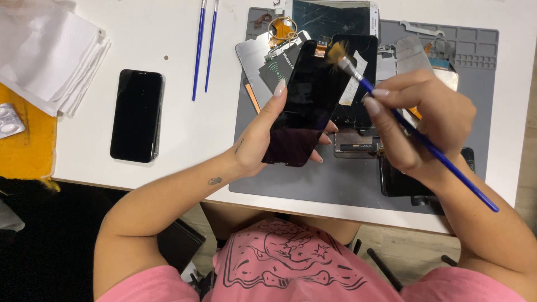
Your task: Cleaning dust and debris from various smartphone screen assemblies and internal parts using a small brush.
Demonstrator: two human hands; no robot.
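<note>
My left hand [263, 137] holds a black phone screen panel [306, 106] tilted up above the grey work mat [313, 184]. My right hand [422, 120] grips a blue-handled brush [442, 159]. Its orange bristles [335, 53] touch the panel's top right corner. Under the panel lie an opened phone body [358, 78] and several loose phone parts.
A whole black phone [137, 116] lies on the white table to the left. Two blue tools [204, 47] lie at the top, folded white cloths [50, 56] at the far left with a pill blister [10, 120]. A cracked screen [330, 19] sits at the mat's top edge.
</note>
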